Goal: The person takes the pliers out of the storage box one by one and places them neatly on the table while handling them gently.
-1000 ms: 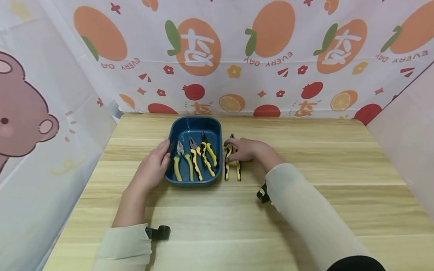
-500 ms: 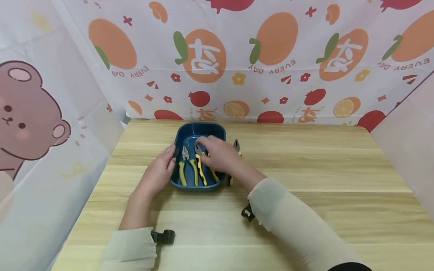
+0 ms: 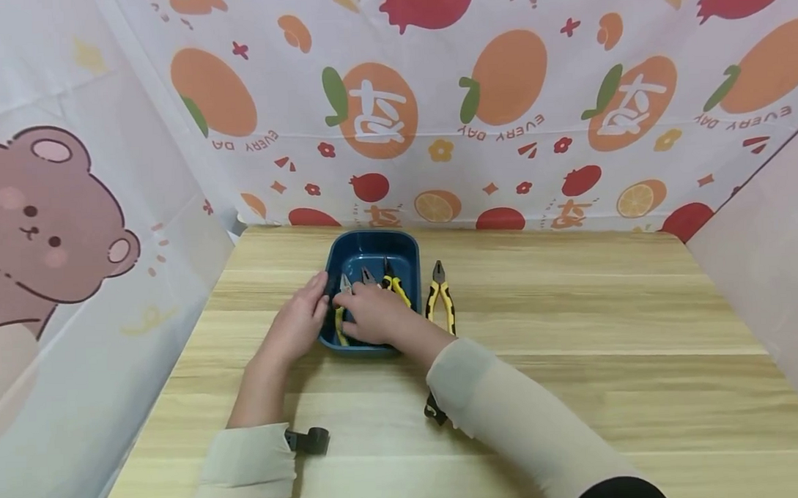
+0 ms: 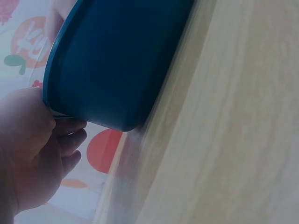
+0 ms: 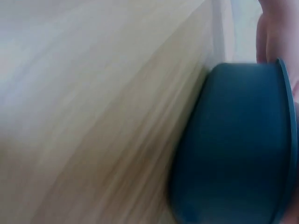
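Right hand (image 3: 375, 314) has shifted from the middle of the blue tray (image 3: 375, 233) to its left side since the earlier frame; left hand seems to have stayed put. Dull-yellow-handled pliers (image 3: 339, 326) lie inside the tray, along its left wall, partly under the right hand. Fingers and thumb are at the handle; cannot tell whether they pinch it.

Handling, judged: steel, so dense for its size, rigid, not fragile; grip covering probably rubbery, little slip. Best hold is around both handles just below the pivot; by one handle alone, the legs may swing apart.

Also in the tray: a second pair of pliers (image 3: 368, 276), mostly covered, toward the middle, and black-and-yellow long-nose pliers (image 3: 396, 284) nearer the right wall. Left hand (image 3: 297, 315) rests along the tray's left wall, fingers extended, likely steadying it. Just beside the tray's right wall, outside: black-and-yellow combination pliers (image 3: 439, 278), untouched. Wooden table (image 3: 573, 309) beneath the tray; fruit-print cloth (image 3: 475, 158) behind.
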Action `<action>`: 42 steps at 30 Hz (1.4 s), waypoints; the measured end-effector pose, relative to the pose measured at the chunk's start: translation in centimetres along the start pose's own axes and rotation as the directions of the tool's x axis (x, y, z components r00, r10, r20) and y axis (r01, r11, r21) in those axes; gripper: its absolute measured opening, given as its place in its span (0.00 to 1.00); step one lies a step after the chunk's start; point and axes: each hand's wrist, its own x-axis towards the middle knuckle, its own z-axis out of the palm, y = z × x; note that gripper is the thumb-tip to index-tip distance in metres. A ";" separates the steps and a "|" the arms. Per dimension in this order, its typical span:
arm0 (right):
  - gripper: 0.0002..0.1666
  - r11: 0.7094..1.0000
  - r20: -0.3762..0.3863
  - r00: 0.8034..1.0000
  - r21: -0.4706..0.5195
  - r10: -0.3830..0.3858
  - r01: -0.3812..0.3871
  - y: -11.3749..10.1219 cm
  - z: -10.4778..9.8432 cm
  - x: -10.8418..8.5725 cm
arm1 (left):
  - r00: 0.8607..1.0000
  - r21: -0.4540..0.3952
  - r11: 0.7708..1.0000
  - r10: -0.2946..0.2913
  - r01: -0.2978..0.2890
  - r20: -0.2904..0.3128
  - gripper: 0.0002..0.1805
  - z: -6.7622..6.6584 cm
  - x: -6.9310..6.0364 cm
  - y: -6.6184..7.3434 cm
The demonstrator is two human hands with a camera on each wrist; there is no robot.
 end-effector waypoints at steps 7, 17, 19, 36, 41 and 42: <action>0.41 0.992 0.028 0.993 -0.061 0.114 -0.112 -1.0 1.3 1.0 | 1.000 -0.004 1.000 0.006 -0.006 -0.006 0.30 0.2 -0.3 -0.1; 0.47 0.985 0.090 0.985 -0.103 0.145 -0.136 -1.3 1.5 1.9 | 1.000 0.011 1.000 0.004 -0.004 -0.015 0.29 0.0 0.0 -0.1; 0.45 0.985 0.073 0.985 -0.090 0.154 -0.147 -1.4 1.6 2.1 | 1.000 0.009 1.000 0.006 -0.006 -0.018 0.29 0.0 0.0 -0.1; 0.38 0.963 -0.057 0.969 0.142 0.241 -0.231 -1.3 1.6 2.0 | 1.000 0.008 1.000 0.017 -0.017 -0.023 0.29 -0.1 -0.1 0.0; 0.27 0.948 -0.139 0.953 0.212 0.269 -0.236 -0.9 1.5 1.9 | 1.000 0.005 1.000 0.009 -0.009 -0.009 0.30 -0.2 0.0 0.0; 0.26 0.949 -0.157 0.950 0.211 0.271 -0.236 -0.8 1.5 1.9 | 1.000 0.005 1.000 0.004 -0.004 -0.006 0.30 -0.2 0.0 0.0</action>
